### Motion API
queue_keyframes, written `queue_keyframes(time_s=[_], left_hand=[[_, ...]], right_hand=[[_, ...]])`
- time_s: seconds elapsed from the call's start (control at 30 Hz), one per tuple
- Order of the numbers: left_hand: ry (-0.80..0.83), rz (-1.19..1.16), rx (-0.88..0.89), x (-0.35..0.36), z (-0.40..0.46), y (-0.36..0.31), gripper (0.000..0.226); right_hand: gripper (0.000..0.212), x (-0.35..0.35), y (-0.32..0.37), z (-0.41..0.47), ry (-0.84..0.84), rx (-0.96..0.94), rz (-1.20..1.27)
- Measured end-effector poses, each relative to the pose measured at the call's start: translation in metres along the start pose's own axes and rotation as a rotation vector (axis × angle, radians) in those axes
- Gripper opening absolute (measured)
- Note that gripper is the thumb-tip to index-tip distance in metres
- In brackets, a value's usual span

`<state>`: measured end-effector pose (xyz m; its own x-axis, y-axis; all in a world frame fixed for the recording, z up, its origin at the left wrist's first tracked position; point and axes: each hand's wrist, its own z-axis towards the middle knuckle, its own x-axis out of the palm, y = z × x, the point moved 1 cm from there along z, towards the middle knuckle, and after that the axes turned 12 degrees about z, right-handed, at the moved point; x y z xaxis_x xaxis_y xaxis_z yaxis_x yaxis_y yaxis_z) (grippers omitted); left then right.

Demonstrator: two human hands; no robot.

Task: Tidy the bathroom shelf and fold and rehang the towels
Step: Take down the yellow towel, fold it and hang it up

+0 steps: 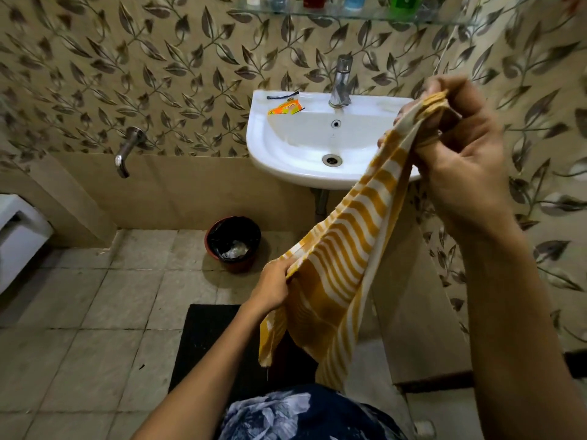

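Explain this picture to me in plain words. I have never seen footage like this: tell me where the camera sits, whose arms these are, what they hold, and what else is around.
The one picture comes from a wide-angle camera worn on a person's head, looking forward and down, so the two bare arms are the wearer's own. No machine is involved.

The right hand, raised high, pinches one end of a yellow and white striped towel. The left hand, lower down, grips its other end, so the cloth stretches slanting between them, with the rest hanging.

Behind is a white washbasin with a metal tap; an orange wrapper lies on its rim. On the tiled floor stands a small bin with a black liner. A glass shelf with bottles runs along the top edge.
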<state>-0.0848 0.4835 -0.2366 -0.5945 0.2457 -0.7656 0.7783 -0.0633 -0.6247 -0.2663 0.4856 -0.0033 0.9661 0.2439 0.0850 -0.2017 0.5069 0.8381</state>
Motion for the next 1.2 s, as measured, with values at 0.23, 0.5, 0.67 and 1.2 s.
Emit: queue_keyframes(time_s=[0.23,0.5,0.67,1.2], left_hand=[[0.206,0.047,-0.108,0.024,-0.007,0.032,0.028],[0.086,0.081,0.226,0.022,0.001,-0.010,0.028],[0.152,0.104,0.279,0.028,-0.001,-0.028,0.034],[-0.104,-0.096,0.156,-0.008,0.001,-0.035,0.025]], right_hand=[[0.011,-0.018,0.019,-0.002,0.137,-0.119,0.076],[0.012,-0.031,0.012,-0.004,0.093,-0.042,0.064],[0.015,-0.031,0.008,-0.005,0.058,-0.046,0.009],[0.020,-0.045,-0.033,-0.028,-0.105,0.101,-0.405]])
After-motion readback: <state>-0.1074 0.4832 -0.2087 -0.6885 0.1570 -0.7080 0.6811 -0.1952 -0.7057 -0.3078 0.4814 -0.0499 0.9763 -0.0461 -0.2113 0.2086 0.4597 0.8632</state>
